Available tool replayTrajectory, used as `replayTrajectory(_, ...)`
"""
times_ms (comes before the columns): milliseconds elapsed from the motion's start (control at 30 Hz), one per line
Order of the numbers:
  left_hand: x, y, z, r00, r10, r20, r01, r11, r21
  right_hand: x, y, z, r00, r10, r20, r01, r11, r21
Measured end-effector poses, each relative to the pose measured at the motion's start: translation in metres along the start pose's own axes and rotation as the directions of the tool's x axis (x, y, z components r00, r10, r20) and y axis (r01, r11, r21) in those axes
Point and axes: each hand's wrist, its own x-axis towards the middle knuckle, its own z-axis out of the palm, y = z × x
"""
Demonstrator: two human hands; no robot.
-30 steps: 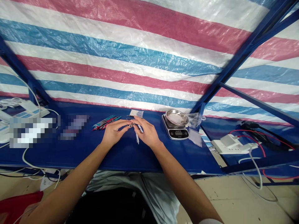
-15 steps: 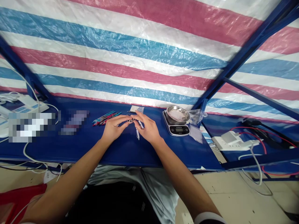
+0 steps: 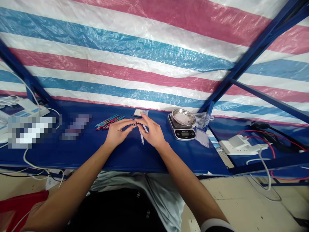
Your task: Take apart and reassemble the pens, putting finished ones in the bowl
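My left hand [image 3: 117, 131] and my right hand [image 3: 151, 131] meet over the middle of the blue table, fingertips almost touching. Each one pinches between thumb and fingers. At their tips sit small dark, ring-like ends [image 3: 134, 124], too small to name. A white pen [image 3: 142, 139] lies on the table below my right hand and is partly covered by it. Left of my left hand is a loose pile of red, teal and dark pens [image 3: 109, 122]. Just beyond my fingertips rests a small clear bag [image 3: 141, 112] with pale contents.
On the right stands a kitchen scale [image 3: 183, 133] with a metal bowl [image 3: 183, 117], beside plastic bags [image 3: 202, 138]. Power strips [image 3: 241, 146] and cables lie at both sides. A blue frame post [image 3: 243, 64] slants up in front of a striped sheet [image 3: 135, 64].
My hands stay in nearly the same place, fingertips still together. The small pieces between them have shifted slightly, and my right index finger is raised a little.
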Motion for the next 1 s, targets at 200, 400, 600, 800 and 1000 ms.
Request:
replayTrajectory(200,-0.0009,-0.0006,-0.0006,1.000,0.003,0.004,-0.003,1.000,0.012,0.0001,-0.0003,-0.0009,1.000,-0.002,0.011,0.003,1.000,-0.016)
replayTrajectory(400,-0.0013,-0.0014,-0.0006,1.000,0.029,-0.003,-0.029,0.999,0.026,0.0001,0.0003,-0.0009,1.000,0.005,0.019,-0.005,1.000,-0.016)
replayTrajectory(600,-0.0006,-0.0007,-0.0007,0.999,0.040,-0.012,-0.040,0.999,0.003,0.0013,-0.0011,-0.0024,1.000,-0.008,0.013,0.009,1.000,-0.029)
replayTrajectory(800,-0.0003,-0.0003,-0.0028,1.000,0.027,0.008,-0.027,1.000,0.008,0.0005,-0.0015,-0.0026,1.000,0.013,0.023,-0.012,1.000,-0.022)
replayTrajectory(1000,-0.0010,-0.0006,-0.0034,1.000,-0.017,0.021,0.016,1.000,0.022,-0.0002,-0.0011,-0.0019,0.998,0.041,0.036,-0.041,0.999,-0.010)
